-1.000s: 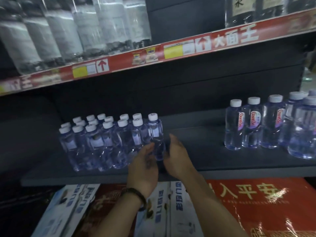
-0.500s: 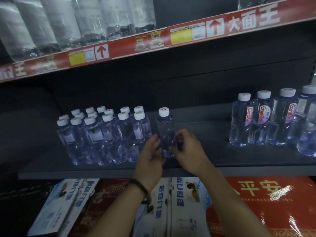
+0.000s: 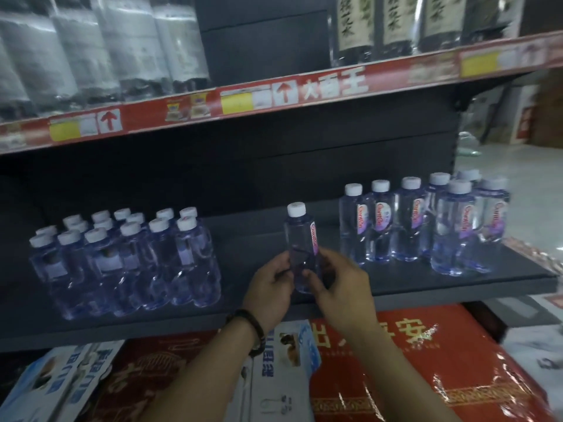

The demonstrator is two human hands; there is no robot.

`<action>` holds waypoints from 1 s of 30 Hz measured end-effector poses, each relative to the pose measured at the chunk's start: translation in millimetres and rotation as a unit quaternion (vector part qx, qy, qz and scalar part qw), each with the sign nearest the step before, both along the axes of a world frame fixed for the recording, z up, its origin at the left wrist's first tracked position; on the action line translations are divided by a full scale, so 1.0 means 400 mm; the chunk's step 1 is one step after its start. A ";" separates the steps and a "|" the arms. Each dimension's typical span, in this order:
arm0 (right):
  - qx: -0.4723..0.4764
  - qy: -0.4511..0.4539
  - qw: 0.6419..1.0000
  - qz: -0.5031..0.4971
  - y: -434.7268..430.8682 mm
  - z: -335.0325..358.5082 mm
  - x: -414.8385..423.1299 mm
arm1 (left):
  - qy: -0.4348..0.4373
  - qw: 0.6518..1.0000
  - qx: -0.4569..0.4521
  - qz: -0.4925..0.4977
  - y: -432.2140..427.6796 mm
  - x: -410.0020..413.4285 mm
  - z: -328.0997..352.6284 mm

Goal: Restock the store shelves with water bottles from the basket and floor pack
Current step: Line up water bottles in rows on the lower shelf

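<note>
On the dark middle shelf board (image 3: 396, 284), between 2 groups of stock, 1 small water bottle (image 3: 300, 239) stands upright with its white cap up and its pink label turned to the right. The left hand (image 3: 271, 287) grips its lower body from the left, fingers curled against the plastic. The right hand (image 3: 341, 287) pinches the same lower part from the right, thumb in front. Cannot tell whether the base rests on the board. A dark beaded bracelet (image 3: 249, 327) sits on the left wrist.

To the left, well apart, a tight cluster of small white-capped bottles (image 3: 128, 263) stands on the board. To the right, near the held bottle, a row of pink-labelled bottles (image 3: 426, 226) runs to the shelf end. Above, a red price strip (image 3: 274, 95) edges the upper shelf, which carries large clear bottles (image 3: 91, 47) at left and dark-labelled bottles (image 3: 393, 22) at right. Below the board lie white-and-blue cartons (image 3: 61, 379) and a red gift box (image 3: 426, 360).
</note>
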State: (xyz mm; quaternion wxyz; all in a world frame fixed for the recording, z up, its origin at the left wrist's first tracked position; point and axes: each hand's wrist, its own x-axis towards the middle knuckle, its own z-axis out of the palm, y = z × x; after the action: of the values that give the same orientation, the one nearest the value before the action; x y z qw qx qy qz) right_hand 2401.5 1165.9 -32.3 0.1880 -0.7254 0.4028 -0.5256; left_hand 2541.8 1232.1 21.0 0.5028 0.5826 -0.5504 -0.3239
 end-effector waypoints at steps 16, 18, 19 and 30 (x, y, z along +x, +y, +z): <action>-0.009 -0.045 0.989 -0.138 -0.044 -0.029 -0.287 | -0.034 0.993 0.055 -0.102 -0.134 -0.287 0.052; -0.012 -0.049 0.984 -0.173 -0.048 -0.033 -0.306 | -0.055 0.991 0.056 -0.112 -0.151 -0.321 0.051; -0.009 -0.054 0.980 -0.190 -0.052 -0.034 -0.315 | -0.062 0.990 0.056 -0.116 -0.157 -0.336 0.052; 0.017 -0.081 0.967 -0.241 -0.089 -0.019 -0.370 | -0.006 0.985 0.111 -0.133 -0.218 -0.398 0.060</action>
State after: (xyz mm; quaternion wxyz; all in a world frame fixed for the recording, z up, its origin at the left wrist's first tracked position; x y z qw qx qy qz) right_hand 2253.3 1130.5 -39.9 0.1003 -0.5587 0.5576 -0.6058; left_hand 2382.7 1144.9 45.1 0.3843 0.5581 -0.5864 -0.4439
